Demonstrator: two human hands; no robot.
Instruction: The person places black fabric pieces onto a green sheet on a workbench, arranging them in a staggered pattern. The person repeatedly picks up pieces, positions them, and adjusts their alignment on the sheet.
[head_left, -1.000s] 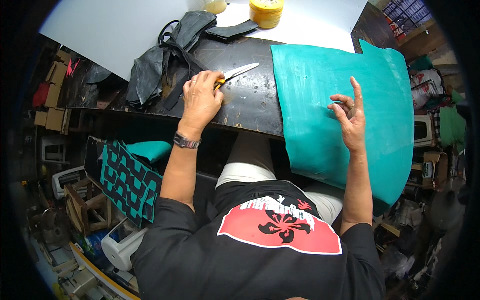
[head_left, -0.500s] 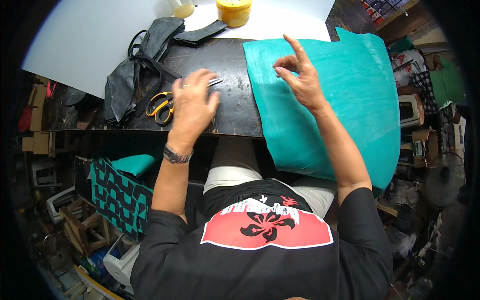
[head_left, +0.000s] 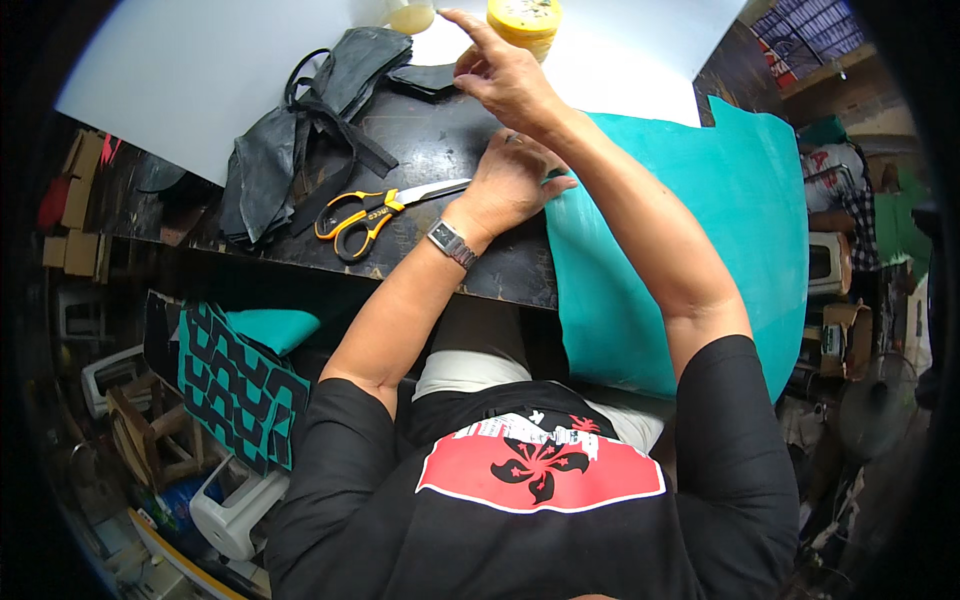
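Note:
My left hand (head_left: 512, 182) is at the left edge of a large green sheet (head_left: 690, 220), thumb and fingers closed on it. Part of that edge is hidden under the hand. Above it, my right hand (head_left: 508, 82) reaches up and left with the index finger stretched out and the other fingers loosely curled. Its fingertip is near a translucent cup (head_left: 410, 16) with pale contents. Scissors (head_left: 375, 215) with yellow and black handles lie on the dark table (head_left: 420, 135), their blades running toward my left wrist.
Black flat pieces (head_left: 262, 180) with straps lie at the left of the table. At the back, a yellow tub (head_left: 525, 22) stands on a white board (head_left: 190, 85). Below left are a green-and-black patterned piece (head_left: 235, 380), a wooden stool (head_left: 150, 430) and a white plastic stool (head_left: 235, 510).
My left hand has moved right, from over the scissors to the green sheet's edge, uncovering the scissors. My right hand has moved up and left from above the sheet toward the cup.

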